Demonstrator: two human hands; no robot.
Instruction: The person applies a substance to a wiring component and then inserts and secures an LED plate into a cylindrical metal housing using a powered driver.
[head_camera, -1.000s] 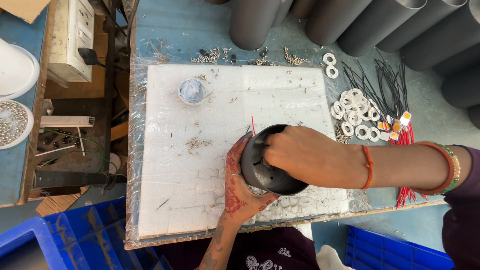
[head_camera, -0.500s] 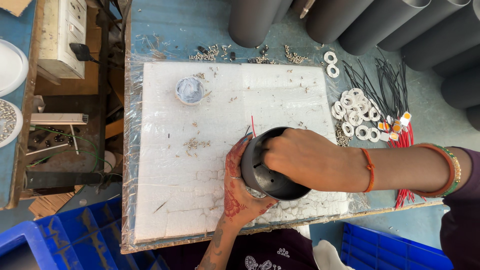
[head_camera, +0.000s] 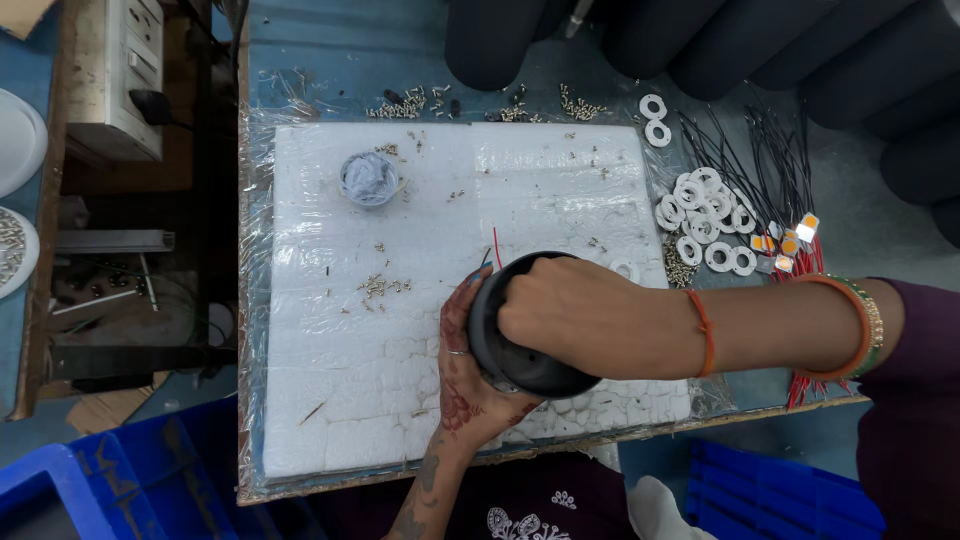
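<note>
A round black housing (head_camera: 520, 352) stands on the white foam board (head_camera: 350, 370) near its front right. My left hand (head_camera: 462, 385), palm up with dark patterns on it, cups the housing from the left and below. My right hand (head_camera: 575, 315) lies on top of the housing and covers its opening, fingers curled over the rim. A thin red wire (head_camera: 497, 246) and a dark wire stick up from behind the housing. What the right fingers pinch inside is hidden.
A small clear cup (head_camera: 369, 179) and scattered tiny screws (head_camera: 384, 287) lie on the foam. White rings (head_camera: 706, 212), black wires with red ends (head_camera: 760, 170) and small orange chips (head_camera: 785, 243) sit right. Black tubes (head_camera: 700, 40) line the back; blue crates (head_camera: 110, 480) stand below.
Both hands have stayed on the black housing. The view has shifted slightly, and the housing sits a little lower and further right in it.
</note>
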